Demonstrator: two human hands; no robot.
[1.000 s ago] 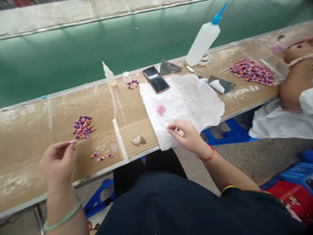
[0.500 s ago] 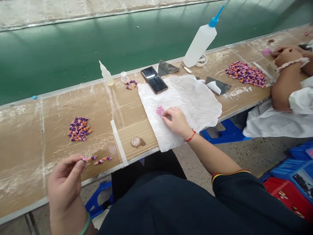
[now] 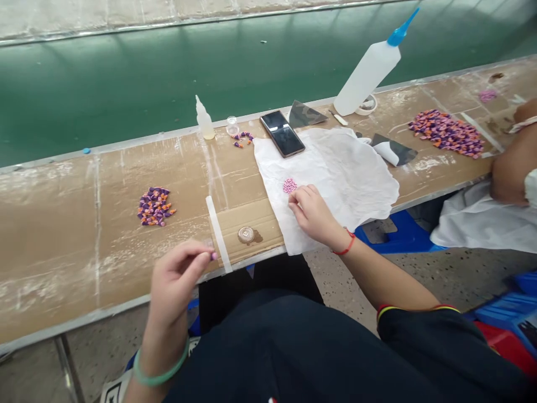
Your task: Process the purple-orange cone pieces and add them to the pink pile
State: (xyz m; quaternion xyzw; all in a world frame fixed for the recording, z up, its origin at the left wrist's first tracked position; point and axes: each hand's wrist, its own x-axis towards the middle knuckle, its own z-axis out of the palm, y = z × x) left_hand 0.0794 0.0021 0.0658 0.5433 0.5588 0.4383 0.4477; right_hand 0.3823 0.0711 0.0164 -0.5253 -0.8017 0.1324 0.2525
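Left hand: the left hand is raised just over the near edge of the bench, thumb and forefinger pinched shut on a tiny pink piece at the fingertips; the other fingers curl loosely. A green bangle sits on that wrist.

Right hand: the right hand rests on the white cloth, fingertips drawn together and touching the near edge of a small pink cluster. Whether it has one of those bits nipped between the fingers, I cannot tell. A red cord circles the wrist.

Bench: a long cardboard-covered worktop, scuffed and streaked white, with a strip of white tape running near to far between the two hands.

Left of the hands: a heap of purple and orange pieces, well apart from both hands.

Near edge, centre: a small round clear cap, between the tape and the cloth.

Far side: a small dropper bottle, a few loose purple pieces, a dark phone lying on the cloth's far corner, and a tall squeeze bottle with a blue nozzle.

Far right: a bigger pile of purple and orange pieces, and beside it another person's forearm leaning on the bench.
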